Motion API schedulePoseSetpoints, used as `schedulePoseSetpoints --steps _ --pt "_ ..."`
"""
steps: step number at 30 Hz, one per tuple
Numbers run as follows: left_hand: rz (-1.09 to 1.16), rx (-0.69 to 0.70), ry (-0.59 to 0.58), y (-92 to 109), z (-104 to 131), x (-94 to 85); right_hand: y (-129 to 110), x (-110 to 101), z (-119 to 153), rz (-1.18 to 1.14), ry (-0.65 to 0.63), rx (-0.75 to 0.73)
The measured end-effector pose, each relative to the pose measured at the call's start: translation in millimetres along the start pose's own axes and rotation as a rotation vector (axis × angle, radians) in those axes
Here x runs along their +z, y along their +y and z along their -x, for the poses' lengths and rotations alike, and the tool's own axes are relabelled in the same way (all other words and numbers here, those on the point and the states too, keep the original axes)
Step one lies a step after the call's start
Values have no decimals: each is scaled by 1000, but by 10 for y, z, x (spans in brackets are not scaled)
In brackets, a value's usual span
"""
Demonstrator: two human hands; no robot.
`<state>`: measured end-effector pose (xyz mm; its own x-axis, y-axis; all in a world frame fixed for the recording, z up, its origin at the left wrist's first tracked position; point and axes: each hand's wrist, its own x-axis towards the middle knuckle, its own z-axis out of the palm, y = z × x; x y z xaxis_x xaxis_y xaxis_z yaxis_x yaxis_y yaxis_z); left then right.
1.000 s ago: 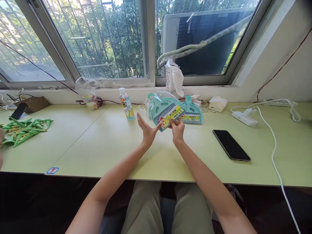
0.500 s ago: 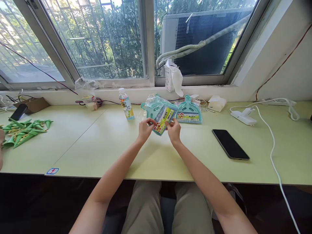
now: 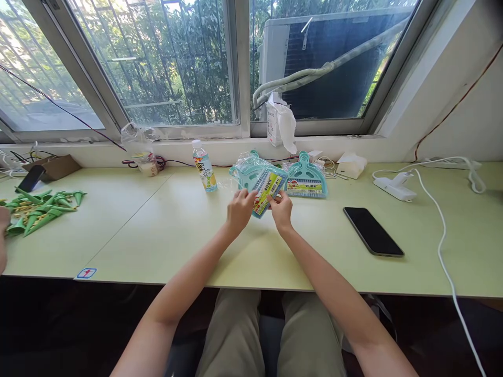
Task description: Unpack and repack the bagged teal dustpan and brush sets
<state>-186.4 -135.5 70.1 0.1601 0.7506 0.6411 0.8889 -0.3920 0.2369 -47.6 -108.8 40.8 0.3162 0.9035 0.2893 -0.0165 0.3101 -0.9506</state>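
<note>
Left hand (image 3: 239, 213), spread wide a second ago, now has its fingers clamped on the tilted teal dustpan set (image 3: 269, 191) over the table (image 3: 176, 225); the right hand (image 3: 281, 213) pinches its right edge. Farther back, a bottle (image 3: 205, 170) stands left, a second set (image 3: 304, 186) right.

Here's the pale green tabletop (image 3: 157, 241): bottle (image 3: 205, 170) standing, green cones (image 3: 43, 213) far to its left, wrapped dustpan (image 3: 305, 173) to its right, phone (image 3: 373, 231) and white adapter (image 3: 393, 188) farther right!
</note>
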Motion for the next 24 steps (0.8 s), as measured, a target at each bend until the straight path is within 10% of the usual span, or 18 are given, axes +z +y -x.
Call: schedulePoseSetpoints --steps 6,24 --pt "-156 141 -253 38 8 16 -26 46 48 -84 -28 70" --pt "-359 11 -376 34 -62 -89 -8 92 89 -46 -349 58"
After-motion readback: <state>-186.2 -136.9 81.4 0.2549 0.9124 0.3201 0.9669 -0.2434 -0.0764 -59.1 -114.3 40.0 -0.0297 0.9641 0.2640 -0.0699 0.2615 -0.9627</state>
